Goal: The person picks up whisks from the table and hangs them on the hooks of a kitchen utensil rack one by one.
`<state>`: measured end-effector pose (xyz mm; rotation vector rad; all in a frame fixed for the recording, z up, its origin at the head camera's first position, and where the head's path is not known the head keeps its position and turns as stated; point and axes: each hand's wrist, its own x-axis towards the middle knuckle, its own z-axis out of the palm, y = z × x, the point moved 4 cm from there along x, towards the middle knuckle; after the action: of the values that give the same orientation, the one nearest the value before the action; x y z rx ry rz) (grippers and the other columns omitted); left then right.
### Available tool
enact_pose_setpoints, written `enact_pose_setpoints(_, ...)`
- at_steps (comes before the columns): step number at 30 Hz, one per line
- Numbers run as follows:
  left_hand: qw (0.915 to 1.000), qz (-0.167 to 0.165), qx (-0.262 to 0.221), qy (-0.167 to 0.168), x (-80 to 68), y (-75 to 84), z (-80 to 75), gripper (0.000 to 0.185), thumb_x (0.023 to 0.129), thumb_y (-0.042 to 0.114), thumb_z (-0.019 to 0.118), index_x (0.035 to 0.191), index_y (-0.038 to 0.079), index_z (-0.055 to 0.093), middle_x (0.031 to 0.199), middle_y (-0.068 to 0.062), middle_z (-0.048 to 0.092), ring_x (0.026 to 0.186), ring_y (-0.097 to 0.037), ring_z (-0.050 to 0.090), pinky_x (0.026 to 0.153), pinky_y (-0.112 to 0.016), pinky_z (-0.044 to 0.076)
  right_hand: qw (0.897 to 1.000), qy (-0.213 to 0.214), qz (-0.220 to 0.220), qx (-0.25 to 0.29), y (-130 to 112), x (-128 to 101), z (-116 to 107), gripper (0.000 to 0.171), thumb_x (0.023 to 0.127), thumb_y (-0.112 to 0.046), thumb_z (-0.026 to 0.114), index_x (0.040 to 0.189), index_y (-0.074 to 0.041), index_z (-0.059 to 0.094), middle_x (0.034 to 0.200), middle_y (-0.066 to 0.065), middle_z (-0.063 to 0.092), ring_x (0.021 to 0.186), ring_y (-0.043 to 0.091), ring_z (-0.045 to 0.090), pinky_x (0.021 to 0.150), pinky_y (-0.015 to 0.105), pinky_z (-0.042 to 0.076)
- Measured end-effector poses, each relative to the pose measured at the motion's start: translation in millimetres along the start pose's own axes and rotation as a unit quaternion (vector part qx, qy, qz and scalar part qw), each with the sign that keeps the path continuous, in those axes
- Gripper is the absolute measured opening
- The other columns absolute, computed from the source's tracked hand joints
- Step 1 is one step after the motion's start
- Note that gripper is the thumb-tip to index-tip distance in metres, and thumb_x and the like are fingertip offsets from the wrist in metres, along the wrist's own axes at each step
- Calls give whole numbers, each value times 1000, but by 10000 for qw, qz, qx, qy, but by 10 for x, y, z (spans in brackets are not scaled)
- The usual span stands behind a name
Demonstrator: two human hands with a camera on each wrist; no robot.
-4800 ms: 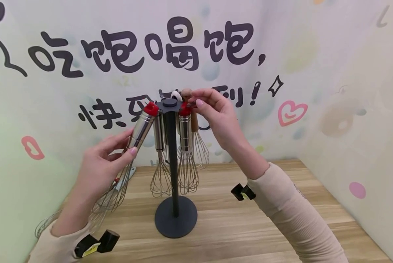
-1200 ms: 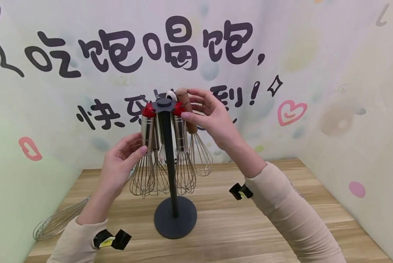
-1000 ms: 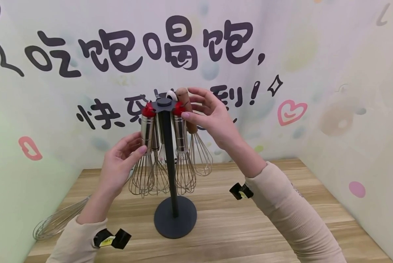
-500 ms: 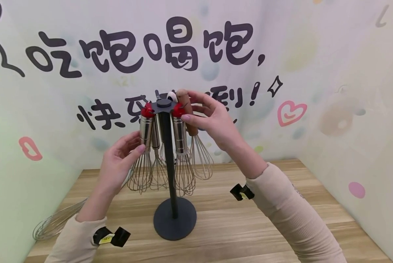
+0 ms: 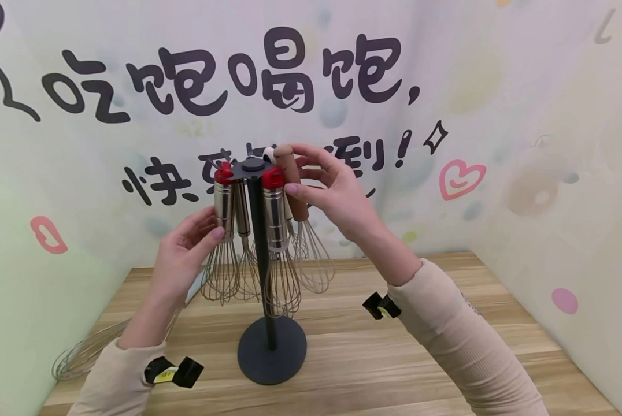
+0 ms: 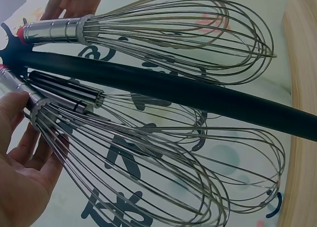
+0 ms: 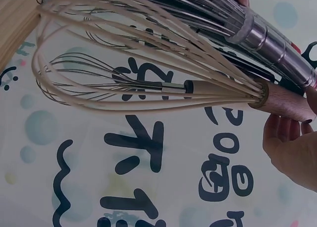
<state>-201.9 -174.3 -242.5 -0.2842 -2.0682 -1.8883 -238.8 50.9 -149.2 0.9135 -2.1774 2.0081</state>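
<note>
A dark grey rack stands on a round base (image 5: 271, 358), and several whisks hang from its top disc (image 5: 252, 165). My left hand (image 5: 183, 254) grips the lower end of a steel-handled whisk with a red cap (image 5: 222, 203) on the rack's left side; the left wrist view shows my thumb (image 6: 12, 105) on that handle. My right hand (image 5: 337, 196) has its fingers round a wooden-handled whisk (image 5: 284, 157) on the right side, its index finger beside a second red-capped steel whisk (image 5: 276, 215). The wooden handle (image 7: 285, 100) runs into my right hand (image 7: 292, 150).
Another wire whisk (image 5: 84, 353) lies on the wooden table (image 5: 420, 358) at the far left. Printed walls close the table in at the left, back and right. The rack's pole (image 6: 198, 95) runs between the hanging whisks.
The whisk in my left hand, earlier tilted away from the rack, now hangs upright from it. In the last half second the rack top and whisks have shifted left, both hands staying on them.
</note>
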Motion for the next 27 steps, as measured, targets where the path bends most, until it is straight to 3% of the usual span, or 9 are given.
enact_pose_setpoints(9, 9998, 2, -55, -179, -7, -31, -9, 49, 95, 15, 58, 140, 3, 44, 111, 20, 60, 105, 0, 57, 88, -8, 48, 9998, 74, 15, -201, 1, 7, 17, 54, 88, 4, 62, 137, -12, 48, 129, 13, 54, 113, 22, 56, 71, 25, 54)
enact_pose_setpoints(20, 9995, -16, -114, -291, -20, -36, -16, 36, 95, 13, 58, 130, 18, 53, 110, 19, 61, 103, -1, 57, 87, -9, 48, 9996, 88, -12, -260, 12, 12, 18, 54, 88, 4, 62, 137, -13, 49, 128, 13, 56, 113, 21, 57, 72, 25, 54)
enact_pose_setpoints(27, 9983, 335, -352, -316, -36, 11, -43, 26, 97, 11, 54, 116, 29, 59, 107, 19, 65, 99, 2, 62, 88, -10, 50, 9997, 88, -54, -211, 4, 9, 26, 54, 87, 5, 62, 137, -11, 49, 127, 13, 56, 112, 22, 57, 74, 25, 54)
